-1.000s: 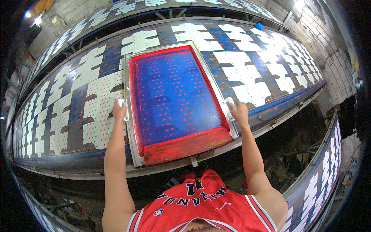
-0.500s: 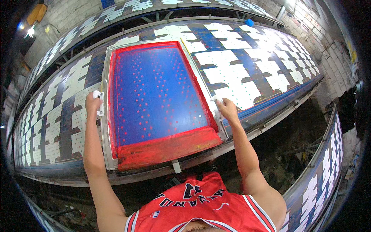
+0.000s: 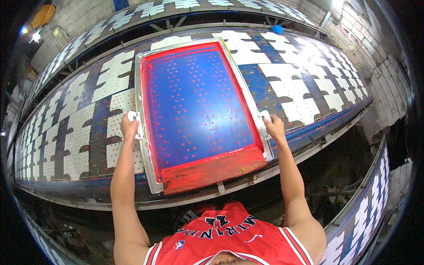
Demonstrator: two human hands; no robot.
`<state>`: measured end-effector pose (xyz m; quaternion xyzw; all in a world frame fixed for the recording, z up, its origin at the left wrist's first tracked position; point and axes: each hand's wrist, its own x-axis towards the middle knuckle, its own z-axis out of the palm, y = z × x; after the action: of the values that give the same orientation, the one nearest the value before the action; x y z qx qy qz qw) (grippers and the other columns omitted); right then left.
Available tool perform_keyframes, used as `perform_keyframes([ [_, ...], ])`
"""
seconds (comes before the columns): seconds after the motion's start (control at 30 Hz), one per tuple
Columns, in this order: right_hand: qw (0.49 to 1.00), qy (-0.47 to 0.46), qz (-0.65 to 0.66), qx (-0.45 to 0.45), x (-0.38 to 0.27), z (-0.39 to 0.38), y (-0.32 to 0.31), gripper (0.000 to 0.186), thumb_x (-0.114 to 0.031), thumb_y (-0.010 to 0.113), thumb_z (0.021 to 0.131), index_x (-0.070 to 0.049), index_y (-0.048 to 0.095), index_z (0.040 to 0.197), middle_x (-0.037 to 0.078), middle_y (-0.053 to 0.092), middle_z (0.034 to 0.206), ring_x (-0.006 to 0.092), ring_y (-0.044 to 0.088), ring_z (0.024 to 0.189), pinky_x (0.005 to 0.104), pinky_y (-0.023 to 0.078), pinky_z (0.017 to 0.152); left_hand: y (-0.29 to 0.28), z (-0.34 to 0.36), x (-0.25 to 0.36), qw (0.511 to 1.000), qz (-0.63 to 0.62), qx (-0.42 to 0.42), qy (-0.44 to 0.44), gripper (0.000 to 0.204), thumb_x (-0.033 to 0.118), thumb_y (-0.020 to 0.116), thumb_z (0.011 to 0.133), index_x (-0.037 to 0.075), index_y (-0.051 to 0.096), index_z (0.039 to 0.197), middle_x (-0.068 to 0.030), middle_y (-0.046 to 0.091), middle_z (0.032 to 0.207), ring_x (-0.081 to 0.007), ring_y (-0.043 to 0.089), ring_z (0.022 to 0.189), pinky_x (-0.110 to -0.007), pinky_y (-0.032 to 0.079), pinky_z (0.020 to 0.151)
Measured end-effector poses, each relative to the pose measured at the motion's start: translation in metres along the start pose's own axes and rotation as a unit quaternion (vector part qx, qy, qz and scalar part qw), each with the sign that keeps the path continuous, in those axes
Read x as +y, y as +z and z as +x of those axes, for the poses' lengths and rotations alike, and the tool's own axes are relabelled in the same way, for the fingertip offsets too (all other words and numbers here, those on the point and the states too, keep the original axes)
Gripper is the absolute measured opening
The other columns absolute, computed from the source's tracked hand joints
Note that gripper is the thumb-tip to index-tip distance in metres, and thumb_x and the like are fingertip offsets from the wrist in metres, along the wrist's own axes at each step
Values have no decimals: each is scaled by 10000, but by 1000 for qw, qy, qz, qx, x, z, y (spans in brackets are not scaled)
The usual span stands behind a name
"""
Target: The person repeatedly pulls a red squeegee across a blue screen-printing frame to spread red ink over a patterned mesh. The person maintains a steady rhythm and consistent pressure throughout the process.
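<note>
On the left stretch of the long table (image 3: 99, 145), white cut pieces (image 3: 78, 145) are lying in two rows between the near and far edges, small dots speckling them — red ones are showing beside the screen. The left hand (image 3: 129, 127) is closing around the white left handle (image 3: 133, 116) on the screen's side rail, fingers curling over it.

The framed screen (image 3: 198, 110) is occupying the middle of the table, its near end reaching close to the near edge and its far end stretching toward the far edge; whether it is resting on the tabletop or hovering just above, the view is not telling. Red is bordering its blue field. Below the near edge, a red jersey (image 3: 229, 236) is showing.

The white right handle (image 3: 265, 116) is sitting in the grasp of the right hand (image 3: 274, 128). A blue clump (image 3: 277, 29) is lying at the far edge — beyond that hand — and more white pieces (image 3: 297, 95) are spreading toward the right end.
</note>
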<state>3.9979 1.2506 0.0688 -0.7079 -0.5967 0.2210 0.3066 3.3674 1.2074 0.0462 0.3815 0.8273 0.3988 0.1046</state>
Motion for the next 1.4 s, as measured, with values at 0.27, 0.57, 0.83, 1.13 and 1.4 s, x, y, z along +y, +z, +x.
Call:
perform_keyframes([
  [0.27, 998, 48, 23, -14, 74, 37, -36, 570, -403, 725, 849, 73, 705, 1160, 280, 733, 1082, 401, 712, 1048, 456, 538, 930, 56, -47, 42, 999, 40, 14, -7, 363, 67, 778, 733, 18, 692, 1082, -173, 760, 982, -326, 745, 902, -440, 561, 837],
  [0.57, 996, 76, 39, -40, 98, 44, -56, 449, -329, 706, 897, 76, 715, 1091, 203, 761, 884, 292, 756, 780, 399, 585, 733, 80, -64, 41, 999, 41, 11, -14, 387, 97, 775, 756, 22, 707, 1130, -182, 763, 985, -335, 750, 901, -434, 562, 837],
  [0.83, 997, 64, 23, -47, 75, 38, -74, 367, -270, 690, 931, 83, 721, 1027, 146, 747, 764, 196, 729, 625, 343, 567, 591, 82, -67, 43, 999, 34, 11, -21, 371, 100, 786, 760, 18, 706, 1113, -182, 763, 973, -339, 749, 900, -440, 562, 835],
  [1.13, 997, 64, 6, -51, 86, 43, -80, 403, -317, 693, 927, 72, 731, 1026, 150, 748, 748, 228, 751, 640, 359, 579, 655, 89, -72, 53, 999, 31, -9, -29, 384, 95, 772, 760, 34, 702, 1133, -188, 765, 993, -353, 748, 931, -453, 559, 856],
  [1.4, 996, 66, 26, -60, 99, 50, -79, 371, -279, 707, 936, 85, 724, 1008, 134, 736, 734, 200, 729, 610, 347, 573, 584, 96, -74, 55, 998, 50, -8, -30, 405, 103, 731, 747, 28, 693, 1143, -198, 759, 1012, -378, 736, 965, -461, 552, 880],
])
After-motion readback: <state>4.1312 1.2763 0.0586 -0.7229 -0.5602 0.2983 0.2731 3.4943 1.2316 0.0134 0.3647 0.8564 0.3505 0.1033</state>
